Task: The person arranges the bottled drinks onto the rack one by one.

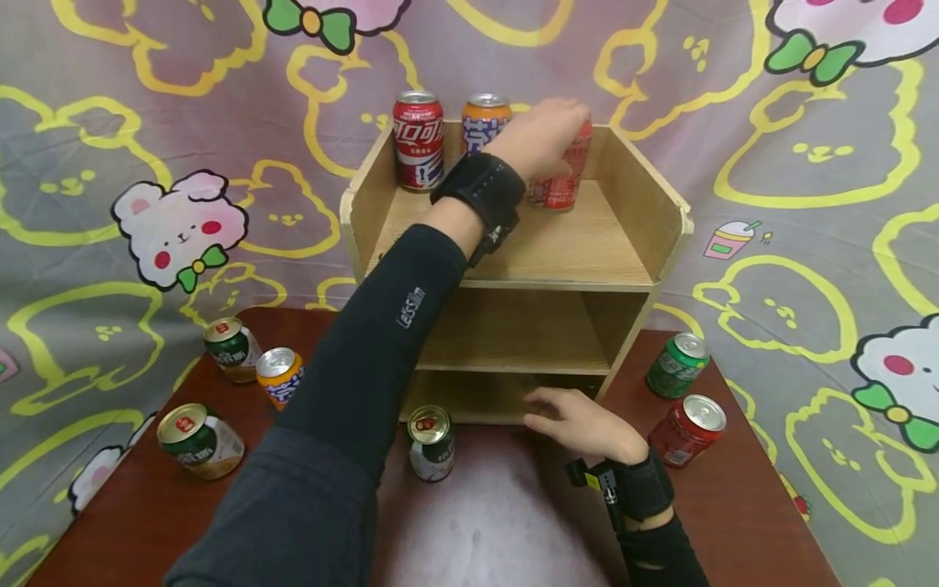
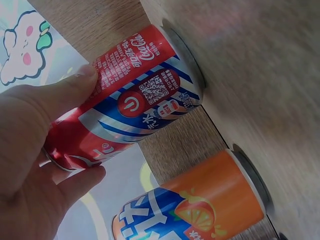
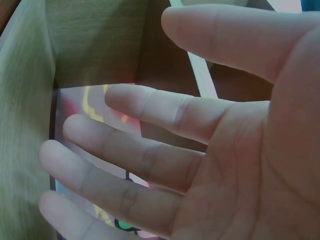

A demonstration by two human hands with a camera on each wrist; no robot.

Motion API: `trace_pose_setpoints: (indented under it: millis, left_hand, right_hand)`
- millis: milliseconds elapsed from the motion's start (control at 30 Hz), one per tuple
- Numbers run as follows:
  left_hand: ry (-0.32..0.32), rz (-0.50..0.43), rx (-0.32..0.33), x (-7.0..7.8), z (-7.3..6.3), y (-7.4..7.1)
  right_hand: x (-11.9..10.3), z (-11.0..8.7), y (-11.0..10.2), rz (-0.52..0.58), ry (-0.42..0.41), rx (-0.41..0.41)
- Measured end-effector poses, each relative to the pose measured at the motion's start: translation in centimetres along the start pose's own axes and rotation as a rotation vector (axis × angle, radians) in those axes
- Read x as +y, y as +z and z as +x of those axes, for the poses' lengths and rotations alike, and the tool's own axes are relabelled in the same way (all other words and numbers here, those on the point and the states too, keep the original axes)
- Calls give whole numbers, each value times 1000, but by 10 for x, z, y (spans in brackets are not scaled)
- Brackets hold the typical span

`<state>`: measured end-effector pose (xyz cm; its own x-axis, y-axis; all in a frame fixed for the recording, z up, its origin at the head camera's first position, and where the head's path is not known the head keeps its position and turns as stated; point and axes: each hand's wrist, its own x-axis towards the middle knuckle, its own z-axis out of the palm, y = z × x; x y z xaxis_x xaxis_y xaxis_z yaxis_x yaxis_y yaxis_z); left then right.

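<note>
On the top shelf my left hand grips a red cola can, thumb on one side and fingers curled round the other. The can's base is right at the shelf board. Beside it stands an orange soda can, and another red cola can is at the shelf's left end. My right hand is in front of the lowest compartment, fingers extended and apart, holding nothing. In the right wrist view its palm and fingers show against the wooden shelf.
The wooden shelf unit has three levels. A green-and-white can stands before it. At left are two more such cans and an orange can. At right stand a green can and a red can.
</note>
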<state>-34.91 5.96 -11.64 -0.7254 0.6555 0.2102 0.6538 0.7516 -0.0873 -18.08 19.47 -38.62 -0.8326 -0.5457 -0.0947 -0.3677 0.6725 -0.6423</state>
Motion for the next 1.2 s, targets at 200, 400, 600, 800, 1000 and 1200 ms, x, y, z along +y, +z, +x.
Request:
trace_pose_setpoints:
  millis: [200, 400, 600, 800, 1000, 1200]
  left_hand:
    - [-13, -10, -4, -1, 4, 3]
    - [-23, -14, -6, -3, 8, 3]
    - [-30, -9, -8, -4, 15, 4]
    - [-32, 4, -14, -4, 20, 5]
    - [-42, 7, -20, -4, 24, 6]
    - [-64, 2, -2, -5, 29, 9]
  right_hand:
    - [1, 0, 0, 3, 0, 0]
    - [1, 2, 1, 28, -7, -9]
    - [2, 2, 2, 33, -14, -5]
    - [2, 2, 2, 37, -18, -10]
    - [3, 1, 1, 30, -13, -8]
    - [3, 1, 0, 51, -12, -10]
